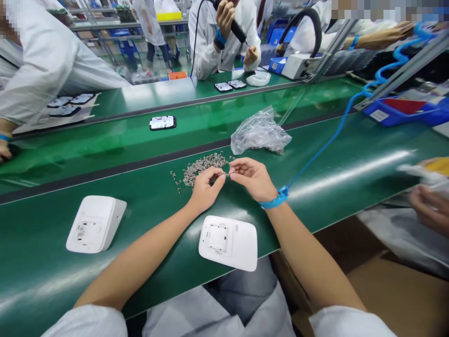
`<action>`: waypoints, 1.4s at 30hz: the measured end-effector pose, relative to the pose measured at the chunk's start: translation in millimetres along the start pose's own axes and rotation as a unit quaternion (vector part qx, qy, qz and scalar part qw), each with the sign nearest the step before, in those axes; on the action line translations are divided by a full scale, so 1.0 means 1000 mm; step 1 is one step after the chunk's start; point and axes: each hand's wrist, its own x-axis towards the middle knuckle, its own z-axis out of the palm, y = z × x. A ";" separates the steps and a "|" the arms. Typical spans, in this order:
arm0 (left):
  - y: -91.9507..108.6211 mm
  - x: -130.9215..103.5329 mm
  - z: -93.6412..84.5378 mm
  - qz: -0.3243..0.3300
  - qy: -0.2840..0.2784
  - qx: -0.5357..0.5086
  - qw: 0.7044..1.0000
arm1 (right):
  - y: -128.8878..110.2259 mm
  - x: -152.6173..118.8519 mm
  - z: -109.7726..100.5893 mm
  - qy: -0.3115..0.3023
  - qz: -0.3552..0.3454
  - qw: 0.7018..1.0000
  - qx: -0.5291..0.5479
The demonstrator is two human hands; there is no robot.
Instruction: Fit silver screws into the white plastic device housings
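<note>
My left hand (pixel 206 188) and my right hand (pixel 253 178) meet fingertip to fingertip above the green bench. Both are closed in a pinch, with a small metal piece (pixel 227 174) showing between the tips; its exact shape is too small to make out. Just behind my left hand spreads a loose pile of small metal pieces (pixel 201 168). Below my hands lies a white plastic housing (pixel 242 243) with a square recess in its face. A second white housing (pixel 93 224) rests to the left of my left forearm.
A clear plastic bag (pixel 259 133) sits behind my right hand. A blue cord (pixel 324 145) runs from my right wristband toward a blue bin (pixel 396 110). On the belt lies a dark-edged white panel (pixel 162 122). Co-workers stand across the line; another person's hand (pixel 430 206) is at right.
</note>
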 end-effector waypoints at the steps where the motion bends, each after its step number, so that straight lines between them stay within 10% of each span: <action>1: -0.001 0.000 0.000 -0.006 -0.004 -0.005 1.000 | -0.002 0.000 0.000 -0.006 -0.031 0.998 -0.050; 11: 0.001 -0.001 0.000 0.054 0.016 0.062 0.996 | -0.010 -0.010 -0.001 -0.015 -0.262 0.903 -0.339; 22: -0.001 -0.006 0.001 0.199 0.064 0.215 0.954 | -0.015 -0.011 0.010 -0.010 0.008 1.000 0.008; 33: -0.007 -0.007 0.002 0.234 0.053 0.229 0.944 | -0.011 -0.008 0.003 -0.129 0.033 0.990 -0.046; 42: -0.002 -0.006 0.001 0.212 0.051 0.179 0.959 | -0.014 -0.014 0.004 -0.042 -0.048 0.990 -0.126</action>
